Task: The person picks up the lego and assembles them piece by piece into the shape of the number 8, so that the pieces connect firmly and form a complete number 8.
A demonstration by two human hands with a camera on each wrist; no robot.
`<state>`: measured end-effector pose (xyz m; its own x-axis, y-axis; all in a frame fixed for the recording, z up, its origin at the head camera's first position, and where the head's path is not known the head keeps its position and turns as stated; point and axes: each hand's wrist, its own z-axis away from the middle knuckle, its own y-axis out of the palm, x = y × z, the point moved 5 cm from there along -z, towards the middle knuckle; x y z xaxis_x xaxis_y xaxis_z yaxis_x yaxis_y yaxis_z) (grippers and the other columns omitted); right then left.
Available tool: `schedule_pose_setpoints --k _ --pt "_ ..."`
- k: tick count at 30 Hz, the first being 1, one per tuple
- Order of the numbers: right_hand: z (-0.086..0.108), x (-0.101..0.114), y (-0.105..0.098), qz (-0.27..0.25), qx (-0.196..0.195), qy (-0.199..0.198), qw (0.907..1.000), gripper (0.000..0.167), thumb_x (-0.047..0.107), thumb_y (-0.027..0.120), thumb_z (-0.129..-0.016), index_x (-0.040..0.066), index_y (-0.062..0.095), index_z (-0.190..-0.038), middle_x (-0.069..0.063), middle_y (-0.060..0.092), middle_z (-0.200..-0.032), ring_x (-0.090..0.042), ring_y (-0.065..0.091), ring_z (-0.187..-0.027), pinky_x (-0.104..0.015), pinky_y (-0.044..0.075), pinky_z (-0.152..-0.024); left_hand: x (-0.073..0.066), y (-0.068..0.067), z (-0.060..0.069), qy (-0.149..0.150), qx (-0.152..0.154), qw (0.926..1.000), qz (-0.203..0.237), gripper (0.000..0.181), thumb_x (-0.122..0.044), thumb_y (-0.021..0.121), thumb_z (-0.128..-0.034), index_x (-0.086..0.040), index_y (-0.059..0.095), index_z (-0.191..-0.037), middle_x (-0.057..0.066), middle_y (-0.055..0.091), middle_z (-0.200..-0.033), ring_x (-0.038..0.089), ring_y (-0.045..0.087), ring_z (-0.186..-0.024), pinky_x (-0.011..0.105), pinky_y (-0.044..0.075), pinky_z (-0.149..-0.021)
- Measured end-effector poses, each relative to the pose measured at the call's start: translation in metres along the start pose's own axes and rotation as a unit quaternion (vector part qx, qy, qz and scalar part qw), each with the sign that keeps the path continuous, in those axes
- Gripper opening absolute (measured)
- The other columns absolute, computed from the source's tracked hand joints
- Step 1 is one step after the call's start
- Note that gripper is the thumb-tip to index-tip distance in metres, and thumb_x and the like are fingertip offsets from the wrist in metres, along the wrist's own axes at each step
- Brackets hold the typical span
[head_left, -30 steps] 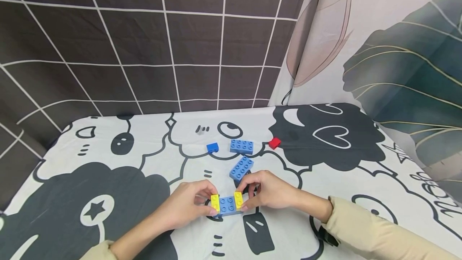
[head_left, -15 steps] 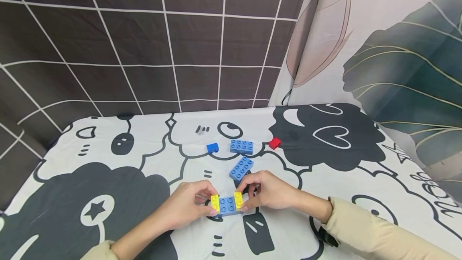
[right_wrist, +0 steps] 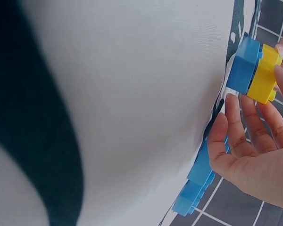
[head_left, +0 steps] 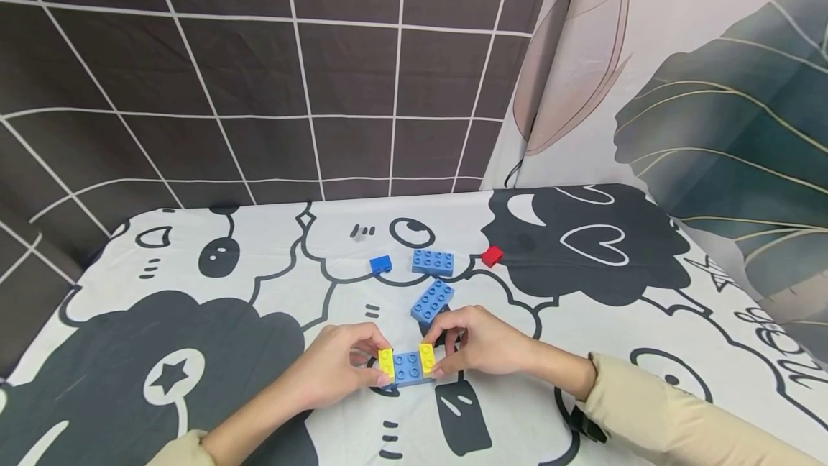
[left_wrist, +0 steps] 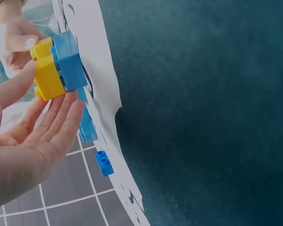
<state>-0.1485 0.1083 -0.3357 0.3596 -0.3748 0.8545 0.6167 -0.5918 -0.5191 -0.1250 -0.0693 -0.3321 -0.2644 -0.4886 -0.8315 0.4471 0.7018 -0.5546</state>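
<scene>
In the head view a light blue brick (head_left: 407, 368) lies flat on the cloth between my hands, a small yellow brick on each end. My left hand (head_left: 338, 365) pinches the left yellow brick (head_left: 386, 364) between thumb and fingers. The right yellow brick (head_left: 427, 359) is pinched by my right hand (head_left: 481, 340). Studs show between the two yellow bricks. From the left wrist, one yellow brick (left_wrist: 49, 79) sits on the studs of the blue brick (left_wrist: 70, 61). The right wrist view shows the other yellow brick (right_wrist: 265, 75) seated likewise on the blue brick (right_wrist: 244, 65).
Just beyond my right hand lies a tilted blue brick (head_left: 433, 300). Farther back are another blue brick (head_left: 433, 262), a small blue brick (head_left: 381, 265) and a small red brick (head_left: 492, 257). A patterned cloth (head_left: 349, 423) covers the surface, which meets a dark gridded backdrop (head_left: 349, 78).
</scene>
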Motion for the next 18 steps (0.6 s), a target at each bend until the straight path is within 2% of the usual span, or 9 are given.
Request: schedule_pose_setpoints --k 14,18 --pt "0.0018 0.0016 0.0003 0.016 -0.007 -0.004 0.9998 0.023 0.011 0.078 -0.071 0.009 0.067 -0.091 0.002 0.060 -0.072 -0.007 0.052 -0.063 -0.021 0.044 -0.053 -0.0001 0.0009 0.0003 -0.011 -0.005 0.9999 -0.004 0.024 -0.010 0.078 -0.0696 -0.010 0.062 -0.088 -0.003 0.064 -0.086 0.016 0.060 -0.083 0.034 0.052 -0.075" --pt "0.0020 0.0012 0.0005 0.016 -0.005 -0.007 0.9998 0.023 0.011 0.078 -0.071 0.009 0.067 -0.092 -0.002 0.061 -0.074 -0.007 0.053 -0.064 -0.021 0.044 -0.054 -0.0003 0.0007 0.0001 -0.013 -0.004 0.9999 -0.003 0.024 -0.010 0.078 -0.0699 -0.010 0.062 -0.088 -0.003 0.064 -0.086 0.016 0.059 -0.083 0.034 0.052 -0.076"
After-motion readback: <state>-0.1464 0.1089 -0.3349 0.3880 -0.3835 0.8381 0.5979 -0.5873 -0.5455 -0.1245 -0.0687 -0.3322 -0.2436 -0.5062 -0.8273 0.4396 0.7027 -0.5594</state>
